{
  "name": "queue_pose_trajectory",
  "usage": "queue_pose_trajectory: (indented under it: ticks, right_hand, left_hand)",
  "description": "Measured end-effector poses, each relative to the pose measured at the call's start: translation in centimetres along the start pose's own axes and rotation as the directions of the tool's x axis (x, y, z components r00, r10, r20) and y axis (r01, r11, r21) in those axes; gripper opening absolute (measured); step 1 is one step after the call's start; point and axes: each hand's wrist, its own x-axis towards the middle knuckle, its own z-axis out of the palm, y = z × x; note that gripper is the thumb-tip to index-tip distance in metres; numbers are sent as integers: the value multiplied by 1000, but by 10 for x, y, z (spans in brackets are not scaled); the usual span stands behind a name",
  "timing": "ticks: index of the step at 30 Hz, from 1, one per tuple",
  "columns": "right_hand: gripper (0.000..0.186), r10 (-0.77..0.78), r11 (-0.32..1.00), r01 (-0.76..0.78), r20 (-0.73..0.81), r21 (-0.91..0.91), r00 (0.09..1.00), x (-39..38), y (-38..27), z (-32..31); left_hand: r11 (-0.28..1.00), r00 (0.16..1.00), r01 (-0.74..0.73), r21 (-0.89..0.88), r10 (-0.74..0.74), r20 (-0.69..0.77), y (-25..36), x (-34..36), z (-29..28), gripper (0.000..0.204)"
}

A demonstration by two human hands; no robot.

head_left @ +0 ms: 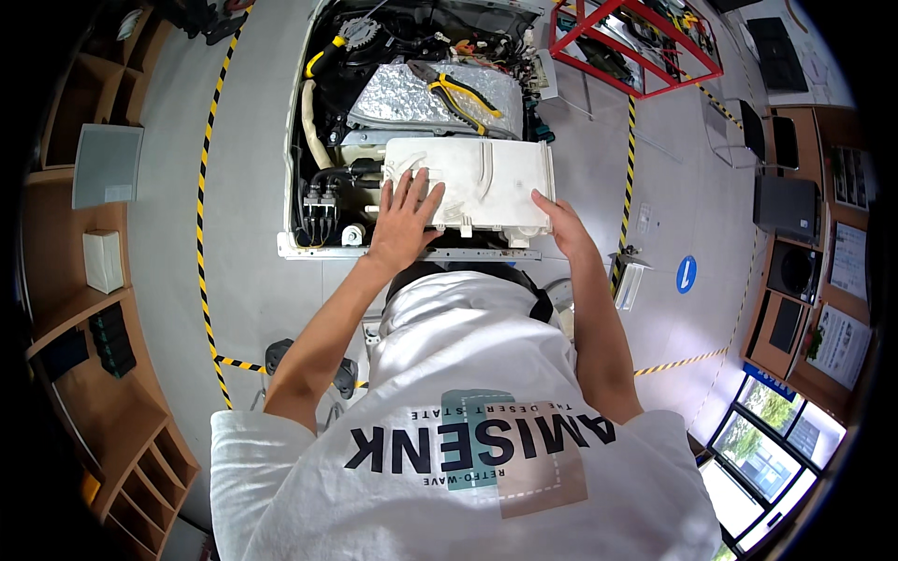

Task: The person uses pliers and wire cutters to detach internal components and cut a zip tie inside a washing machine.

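A white plastic housing [510, 178] with ribs and clips along its edge lies across the near end of an opened appliance [412, 253]. My left hand [402, 220] rests on its left part, fingers spread, palm down. At the right edge of the housing is my right hand [565, 224], thumb on top and the other fingers curled around the side, partly hidden. Beyond the housing, pliers [458, 95] with yellow and black handles lie on a silver foil-wrapped block [383, 98]. A yellow and black handled tool [325, 57] sits at the far left inside the appliance.
Valves with hoses [321, 208] and wiring [491, 49] fill the appliance around the housing. A red metal frame [631, 42] stands at the far right. Yellow and black tape [202, 234] marks the floor. Wooden shelves [112, 421] line the left, and more furniture stands at the right.
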Motion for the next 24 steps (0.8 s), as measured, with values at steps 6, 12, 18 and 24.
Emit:
queue_pose_trajectory:
  ticks: [6, 12, 18, 24]
  right_hand:
    - [58, -39, 996, 41, 26, -83, 999, -18, -24, 6]
    - [58, -99, 988, 102, 31, -114, 995, -24, -23, 6]
    - [61, -66, 992, 71, 45, -106, 997, -5, -15, -1]
    - [63, -9, 991, 12, 24, -136, 1000, 0, -12, -3]
  left_hand:
    - [997, 993, 51, -65, -58, -100, 5, -8, -3, 79]
    - [990, 980, 105, -98, -120, -161, 12, -14, 1, 76]
    - [990, 975, 101, -102, -119, -188, 13, -15, 5, 72]
    - [991, 980, 116, -69, -125, -155, 11, -12, 6, 69]
